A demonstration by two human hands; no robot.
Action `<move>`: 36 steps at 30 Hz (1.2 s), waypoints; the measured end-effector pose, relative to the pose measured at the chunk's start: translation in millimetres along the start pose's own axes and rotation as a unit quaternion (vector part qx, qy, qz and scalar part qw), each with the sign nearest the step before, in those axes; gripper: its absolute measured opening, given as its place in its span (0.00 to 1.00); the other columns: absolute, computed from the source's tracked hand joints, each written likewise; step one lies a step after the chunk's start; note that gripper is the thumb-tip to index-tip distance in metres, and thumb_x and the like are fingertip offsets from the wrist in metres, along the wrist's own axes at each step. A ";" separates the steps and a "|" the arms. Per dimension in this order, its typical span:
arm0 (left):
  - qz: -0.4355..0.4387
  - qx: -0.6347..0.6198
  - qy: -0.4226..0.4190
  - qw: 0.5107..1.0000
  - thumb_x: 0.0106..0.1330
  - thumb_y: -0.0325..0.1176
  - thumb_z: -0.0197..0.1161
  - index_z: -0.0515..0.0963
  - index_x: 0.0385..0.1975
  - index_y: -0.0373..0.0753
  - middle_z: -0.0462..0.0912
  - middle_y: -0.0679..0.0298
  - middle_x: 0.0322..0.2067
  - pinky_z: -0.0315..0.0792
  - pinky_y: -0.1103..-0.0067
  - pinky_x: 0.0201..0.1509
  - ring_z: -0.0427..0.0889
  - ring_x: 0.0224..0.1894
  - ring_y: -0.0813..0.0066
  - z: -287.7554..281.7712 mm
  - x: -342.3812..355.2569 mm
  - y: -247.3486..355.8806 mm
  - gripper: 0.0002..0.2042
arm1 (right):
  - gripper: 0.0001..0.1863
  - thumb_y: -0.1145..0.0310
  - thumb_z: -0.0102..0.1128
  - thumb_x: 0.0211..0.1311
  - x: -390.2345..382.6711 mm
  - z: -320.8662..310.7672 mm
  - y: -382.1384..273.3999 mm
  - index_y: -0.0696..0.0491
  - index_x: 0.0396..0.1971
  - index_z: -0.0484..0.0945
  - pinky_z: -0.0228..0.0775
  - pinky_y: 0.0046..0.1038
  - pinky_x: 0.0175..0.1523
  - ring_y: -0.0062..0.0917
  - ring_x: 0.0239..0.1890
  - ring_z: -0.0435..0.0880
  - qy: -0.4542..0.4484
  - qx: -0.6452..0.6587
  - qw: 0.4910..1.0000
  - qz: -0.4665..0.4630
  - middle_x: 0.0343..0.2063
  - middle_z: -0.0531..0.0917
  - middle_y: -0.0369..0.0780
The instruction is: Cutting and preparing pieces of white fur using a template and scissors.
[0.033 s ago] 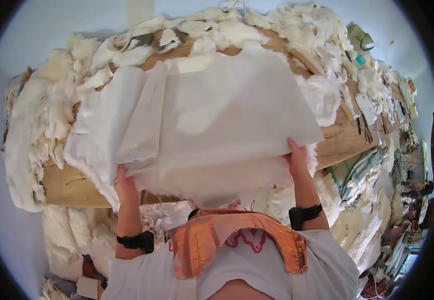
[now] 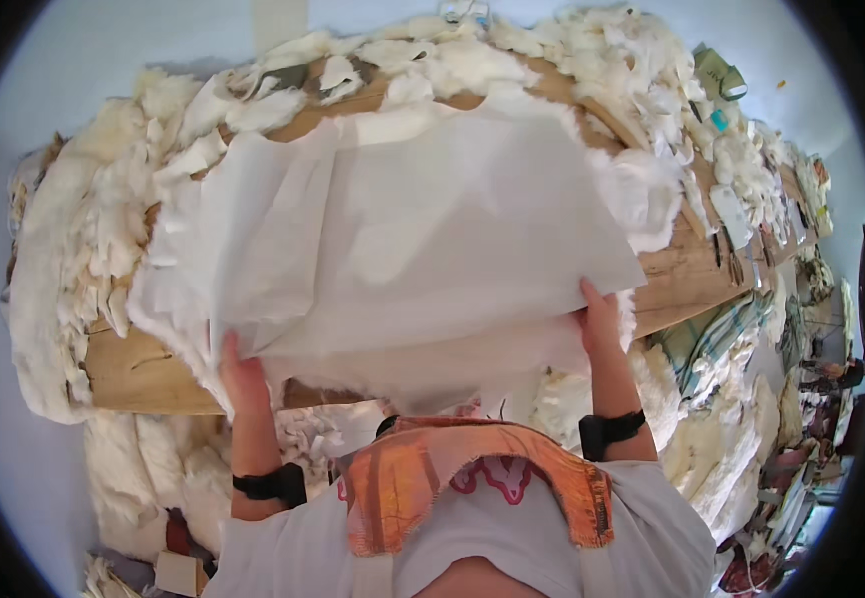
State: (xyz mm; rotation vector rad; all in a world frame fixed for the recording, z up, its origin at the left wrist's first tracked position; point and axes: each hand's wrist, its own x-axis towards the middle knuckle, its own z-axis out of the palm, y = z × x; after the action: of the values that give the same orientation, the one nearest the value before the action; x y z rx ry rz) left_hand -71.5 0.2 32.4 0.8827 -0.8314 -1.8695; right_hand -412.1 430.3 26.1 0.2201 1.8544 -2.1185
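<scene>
A large white sheet of thin fabric (image 2: 432, 229) lies spread over a wooden table (image 2: 687, 274). My left hand (image 2: 240, 377) grips the sheet's near edge at the lower left, fingers curled under it. At the lower right, my right hand (image 2: 600, 321) holds the same edge, thumb on top. That edge is lifted slightly off the table, and more white layers show beneath it. Both wrists wear black bands.
Heaps of white fluffy wadding (image 2: 84, 249) ring the table at the left, back and right. More wadding scraps (image 2: 712, 448) and striped cloth (image 2: 717, 344) lie on the floor at the right. Assorted clutter (image 2: 801, 468) lines the far right.
</scene>
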 end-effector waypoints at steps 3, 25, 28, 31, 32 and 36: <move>0.204 0.170 0.073 0.961 0.69 0.29 0.59 0.56 0.71 0.43 0.71 0.57 0.60 0.66 0.71 0.63 0.70 0.62 0.69 -3.7 23.3 29.7 0.31 | 0.22 0.66 0.59 0.66 -7.0 -13.2 1.8 0.57 0.57 0.68 0.81 0.31 0.42 0.26 0.49 0.81 0.032 -0.007 0.999 0.021 0.50 0.78 0.38; 0.108 0.614 -0.208 0.754 0.66 0.33 0.60 0.57 0.69 0.31 0.69 0.47 0.63 0.64 0.71 0.66 0.71 0.63 0.60 -9.0 136.3 39.4 0.33 | 0.32 0.75 0.62 0.57 -49.7 -62.4 -14.8 0.55 0.62 0.63 0.76 0.23 0.25 0.20 0.21 0.79 0.070 -0.234 0.967 -0.077 0.36 0.77 0.44; 0.097 0.616 -0.213 0.752 0.66 0.33 0.59 0.56 0.69 0.31 0.69 0.48 0.63 0.64 0.71 0.66 0.71 0.63 0.60 -5.7 132.2 41.9 0.33 | 0.31 0.74 0.63 0.57 -55.9 -69.4 -12.6 0.54 0.62 0.64 0.75 0.23 0.24 0.20 0.20 0.79 0.076 -0.198 0.975 -0.062 0.34 0.77 0.42; 0.098 0.629 -0.214 0.741 0.66 0.32 0.59 0.56 0.70 0.32 0.69 0.48 0.63 0.64 0.71 0.66 0.71 0.63 0.59 -16.6 140.7 43.4 0.33 | 0.29 0.74 0.61 0.57 -44.9 -77.2 -1.2 0.53 0.60 0.65 0.72 0.23 0.22 0.20 0.20 0.78 0.104 -0.180 0.975 -0.077 0.29 0.76 0.39; 0.101 0.644 -0.206 0.730 0.65 0.32 0.60 0.56 0.70 0.32 0.69 0.49 0.63 0.64 0.71 0.66 0.71 0.62 0.59 -19.2 142.9 44.8 0.33 | 0.29 0.74 0.61 0.57 -45.4 -76.3 -2.3 0.53 0.60 0.65 0.72 0.23 0.22 0.20 0.20 0.78 0.107 -0.177 0.975 -0.077 0.29 0.76 0.39; 0.058 0.607 -0.199 0.767 0.65 0.30 0.60 0.55 0.70 0.34 0.68 0.50 0.63 0.64 0.70 0.66 0.70 0.63 0.60 -31.0 144.4 56.4 0.33 | 0.26 0.72 0.59 0.58 -56.8 -75.5 0.1 0.50 0.58 0.66 0.69 0.25 0.24 0.20 0.18 0.76 0.048 -0.252 0.961 -0.106 0.20 0.73 0.35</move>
State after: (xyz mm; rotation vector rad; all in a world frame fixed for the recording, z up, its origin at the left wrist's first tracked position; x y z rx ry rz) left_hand -73.4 -157.8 27.6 1.0979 -2.4322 -1.2411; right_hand -365.6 512.3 33.0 0.0040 2.4959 -1.6970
